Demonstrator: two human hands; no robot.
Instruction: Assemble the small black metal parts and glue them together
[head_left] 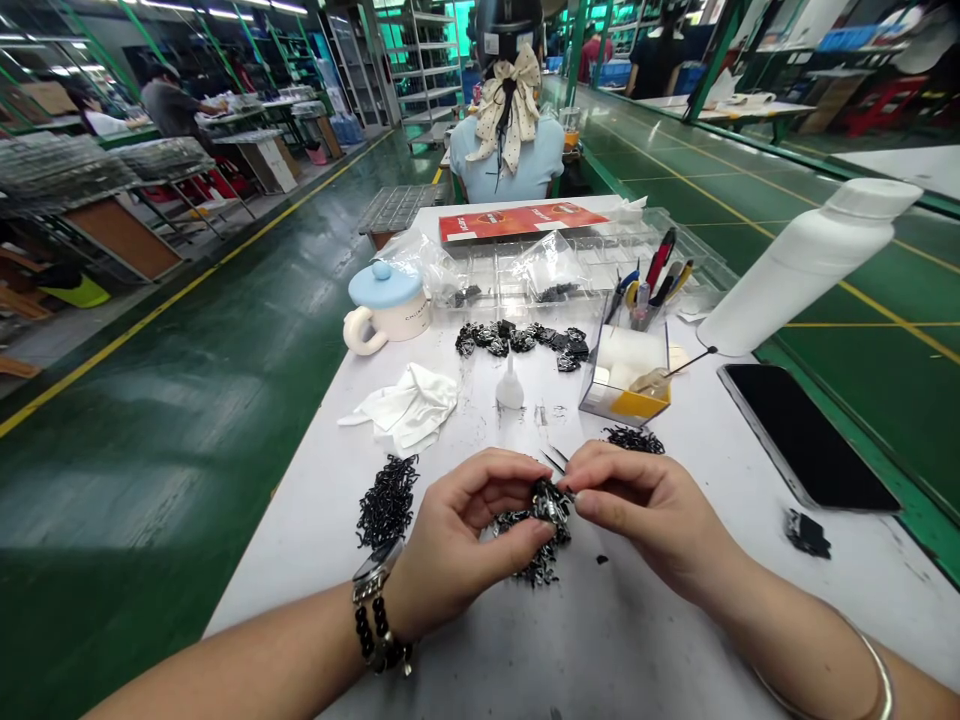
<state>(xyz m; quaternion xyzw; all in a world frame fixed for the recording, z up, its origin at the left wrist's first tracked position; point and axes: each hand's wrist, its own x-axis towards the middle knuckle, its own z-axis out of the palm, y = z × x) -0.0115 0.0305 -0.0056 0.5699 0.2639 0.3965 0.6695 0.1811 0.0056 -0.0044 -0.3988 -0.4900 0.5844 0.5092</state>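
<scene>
My left hand (480,525), with a watch and beaded bracelet at the wrist, pinches a small black shiny part (551,502) between thumb and fingers. The fingertips of my right hand (645,505) are closed at the part's right edge; whatever they grip is too small to make out. Thin dark pointed tips, like tweezers (553,460), show just behind those fingertips. Below the held part lies a heap of small black and shiny pieces (536,572). A pile of short black curved pieces (386,502) is left of my left hand, and another black pile (635,440) is behind my right.
Farther back stand a row of black parts (517,340), a white dropper bottle (510,385), a pen box (626,390) and a lidded mug (390,305). A white cloth (412,410) lies left; a phone (802,435) and white bottle (806,270) are right. A person (510,150) sits ahead.
</scene>
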